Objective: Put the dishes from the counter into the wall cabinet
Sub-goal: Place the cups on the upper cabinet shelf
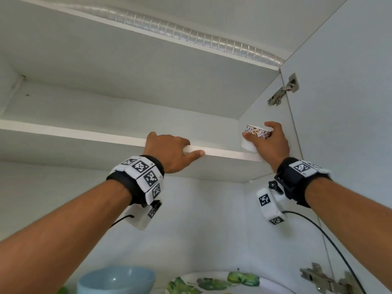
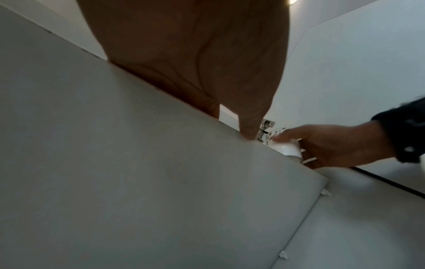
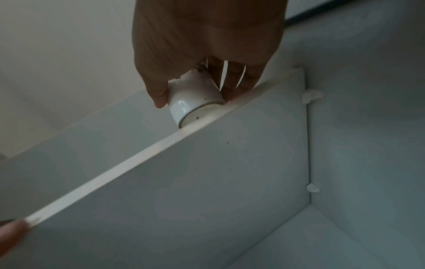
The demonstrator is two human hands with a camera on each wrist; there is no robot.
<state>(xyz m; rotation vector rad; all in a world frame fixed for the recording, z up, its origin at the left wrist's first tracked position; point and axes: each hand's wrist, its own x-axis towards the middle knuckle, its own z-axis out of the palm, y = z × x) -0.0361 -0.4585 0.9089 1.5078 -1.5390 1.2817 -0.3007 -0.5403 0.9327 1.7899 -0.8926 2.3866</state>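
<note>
Evidently, a small white ceramic cup with a floral band round its rim (image 1: 255,135) is being set at the right end of the white laminate shelf (image 1: 84,132) of the wall cabinet, close to the right side wall and just behind the shelf's front edge. It is held by the right hand (image 1: 270,143), whose thumb and fingers are curled round its sides from the right; in the right wrist view the cup's base is seen tilted and meeting the front edge of the shelf, so it is judged not yet to be standing flat. A grip round the side, not over the rim, would let the cup be slid inward and released upright.

The left hand (image 1: 167,150) is laid over the front edge of the same shelf, near its middle, fingers hidden above the board and thumb stretched along the edge face; nothing is held in it, and it is judged to serve as a brace during a high reach.

On the cabinet floor below, a pale blue round bowl (image 1: 116,280) and a white plate printed with green leaves (image 1: 214,283) lie side by side, apparently stowed already. The cabinet interior is plain white; metal hinges (image 1: 283,90) are fixed at the right side, where the door stands open, and a ribbed silver duct (image 1: 191,35) runs above the top panel.
</note>
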